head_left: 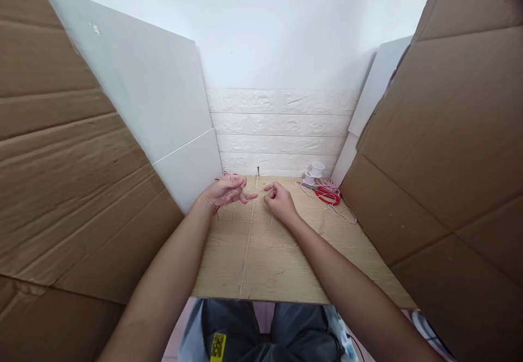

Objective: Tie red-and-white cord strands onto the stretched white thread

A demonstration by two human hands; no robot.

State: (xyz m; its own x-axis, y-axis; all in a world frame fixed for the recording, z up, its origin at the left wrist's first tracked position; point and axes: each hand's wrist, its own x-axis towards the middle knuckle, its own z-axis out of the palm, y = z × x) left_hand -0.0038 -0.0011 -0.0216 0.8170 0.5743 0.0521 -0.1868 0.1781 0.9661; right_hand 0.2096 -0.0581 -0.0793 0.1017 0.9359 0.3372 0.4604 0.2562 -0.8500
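Observation:
A pale cord (248, 242) runs taut from a small dark hook (257, 170) at the back of the wooden table to its front edge. On its left side is my left hand (229, 189), palm turned up, with thin pale thread looped about its partly bent fingers and one finger reaching toward the cord. My right hand (280, 201) is just right of the cord, fingers curled in a pinch on thin thread. Slack thread (270, 223) trails from there onto the tabletop. The exact grip at the fingertips is too small to make out.
Red-handled scissors (328, 195) lie at the right back among pink and white cords (347, 216), near white spools (316, 169). Red threads (217, 212) lie by my left wrist. Cardboard panels (457, 133) flank the wooden table (294, 275); a white brick-pattern wall (281, 127) stands behind.

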